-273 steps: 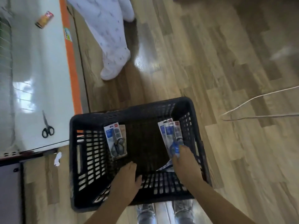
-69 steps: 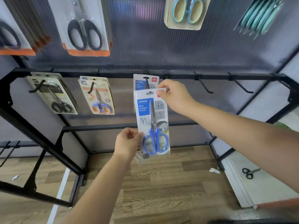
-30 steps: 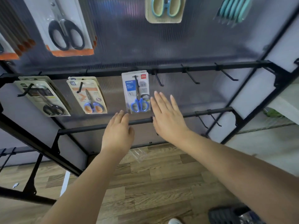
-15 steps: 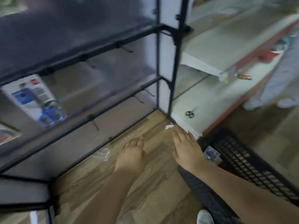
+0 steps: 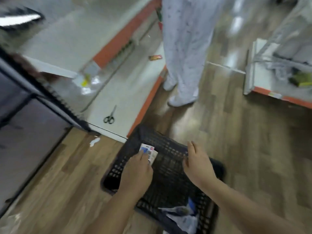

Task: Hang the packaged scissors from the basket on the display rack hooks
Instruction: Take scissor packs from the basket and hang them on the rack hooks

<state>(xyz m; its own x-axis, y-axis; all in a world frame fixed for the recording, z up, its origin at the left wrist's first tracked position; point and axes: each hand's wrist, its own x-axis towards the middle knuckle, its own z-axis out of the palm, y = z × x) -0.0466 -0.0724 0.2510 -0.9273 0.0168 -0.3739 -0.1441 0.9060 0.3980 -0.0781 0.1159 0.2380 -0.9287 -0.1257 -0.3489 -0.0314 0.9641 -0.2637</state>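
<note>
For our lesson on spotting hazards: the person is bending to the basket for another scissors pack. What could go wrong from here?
1. The left hand reaches a scissors pack lying with others at the basket wall; it might lift several at once.
2. Loose plastic wrapping at the basket's near end might snag on a pack.
3. Another person's legs stand close by; turning back could mean a bump.
</note>
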